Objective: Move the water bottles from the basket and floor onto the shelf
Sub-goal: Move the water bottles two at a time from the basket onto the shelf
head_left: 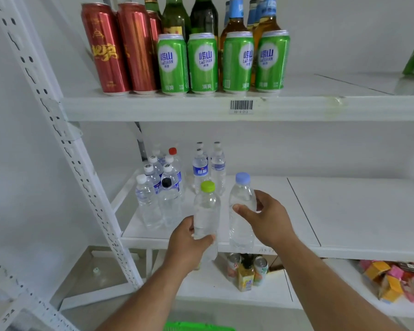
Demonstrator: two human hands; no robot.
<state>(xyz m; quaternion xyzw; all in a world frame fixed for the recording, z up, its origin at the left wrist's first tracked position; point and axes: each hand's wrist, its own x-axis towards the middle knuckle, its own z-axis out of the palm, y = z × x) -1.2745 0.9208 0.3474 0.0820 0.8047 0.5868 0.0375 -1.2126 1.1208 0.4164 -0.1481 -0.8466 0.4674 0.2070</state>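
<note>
My left hand [188, 241] grips a clear water bottle with a green cap [206, 211], held upright at the front edge of the white middle shelf [344, 223]. My right hand [267, 218] holds a clear bottle with a pale purple cap [241, 201], upright, its base at the shelf's front edge. Behind them, several water bottles [160, 185] stand in a cluster on the left of that shelf, and two taller ones [209, 168] stand further back. A strip of the green basket [196, 327] shows at the bottom edge.
The upper shelf [320, 106] carries red cans [120, 48], green cans [222, 63] and glass bottles. The lower shelf holds drink cans [246, 271] and colourful packets [397, 283]. A perforated white upright [65, 144] runs down the left. The right part of the middle shelf is bare.
</note>
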